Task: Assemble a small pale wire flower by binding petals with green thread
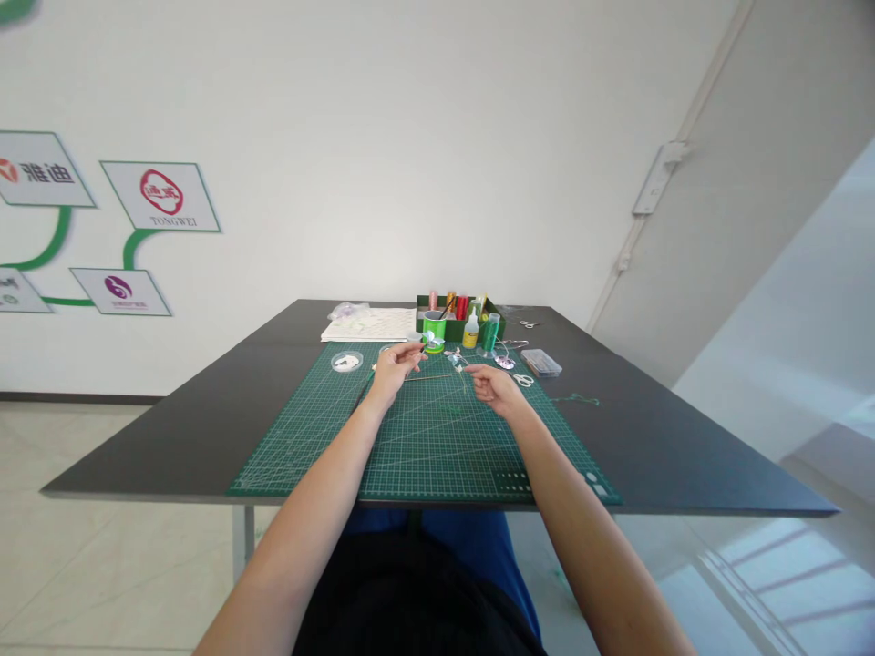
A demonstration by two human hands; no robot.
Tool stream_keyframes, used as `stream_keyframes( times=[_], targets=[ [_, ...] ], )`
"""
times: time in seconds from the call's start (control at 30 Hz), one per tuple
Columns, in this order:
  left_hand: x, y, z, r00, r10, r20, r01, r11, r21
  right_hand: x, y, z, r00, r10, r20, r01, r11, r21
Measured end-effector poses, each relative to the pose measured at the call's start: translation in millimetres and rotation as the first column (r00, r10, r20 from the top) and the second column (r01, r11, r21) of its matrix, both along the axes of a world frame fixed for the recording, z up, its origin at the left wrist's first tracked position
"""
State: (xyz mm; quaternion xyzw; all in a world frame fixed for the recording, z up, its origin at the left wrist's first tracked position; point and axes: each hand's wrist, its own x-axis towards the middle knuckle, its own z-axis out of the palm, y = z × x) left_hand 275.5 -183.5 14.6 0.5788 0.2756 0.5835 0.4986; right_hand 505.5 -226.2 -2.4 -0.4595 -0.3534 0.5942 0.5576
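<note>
My left hand [397, 368] is raised over the green cutting mat [424, 446], thumb and fingers pinched together. Whatever sits at its fingertips, near a pale blue-white flower-like piece [433, 339], is too small to make out. My right hand [496, 388] is also closed in a pinch, its index finger pointing left. Close to that fingertip is a small whitish piece [458, 364] with a thin strand; whether the fingers hold it I cannot tell. A thin rod [425, 377] lies on the mat between the hands. To the right of my right hand are white-handled scissors [524, 380].
Behind the hands stand a bright green tin [435, 326], a glue bottle [471, 330], a green thread spool [490, 333] and a dark green box [423, 302] of spools. A round dish [347, 362] sits left, a clear case [541, 363] right. Green thread [578, 399] lies on the black table [670, 446].
</note>
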Motion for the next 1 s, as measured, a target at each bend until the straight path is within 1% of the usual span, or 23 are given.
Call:
stream_keyframes(
  times=[0.1, 0.17, 0.27, 0.37, 0.53, 0.7, 0.87, 1.0],
  targets=[
    [0, 1, -0.8, 1.000, 0.014, -0.009, -0.014, 1.000, 0.009, -1, 0, 1, 0.990, -0.117, 0.083, 0.121, 0.992, -0.038],
    [0, 2, -0.8, 1.000, 0.015, -0.024, -0.014, 1.000, 0.024, -2, 1, 1, 0.978, -0.166, 0.127, 0.171, 0.985, -0.027],
    [0, 1, 0.3, 0.999, 0.005, -0.046, -0.003, 0.999, 0.037, -3, 1, 0, 0.966, -0.198, 0.164, 0.197, 0.980, 0.020],
    [1, 0, 1.0, 0.997, 0.000, -0.072, 0.003, 0.999, 0.047, -4, 1, -1, 0.961, -0.201, 0.189, 0.186, 0.978, 0.094],
    [4, 0, -1.6, 0.990, 0.003, -0.143, 0.010, 0.996, 0.091, -5, 1, -2, 0.966, -0.136, 0.221, 0.084, 0.970, 0.229],
    [6, -2, -2.9, 0.976, 0.025, -0.217, 0.007, 0.989, 0.145, -8, -1, -2, 0.967, -0.048, 0.250, -0.033, 0.951, 0.309],
    [8, -7, -0.1, 0.942, 0.061, -0.331, 0.008, 0.979, 0.202, -15, -6, 1, 0.954, 0.116, 0.277, -0.209, 0.918, 0.337],
    [10, -11, -0.3, 0.911, 0.100, -0.401, 0.006, 0.967, 0.255, -21, -9, 0, 0.909, 0.244, 0.337, -0.350, 0.885, 0.306]
  ],
)
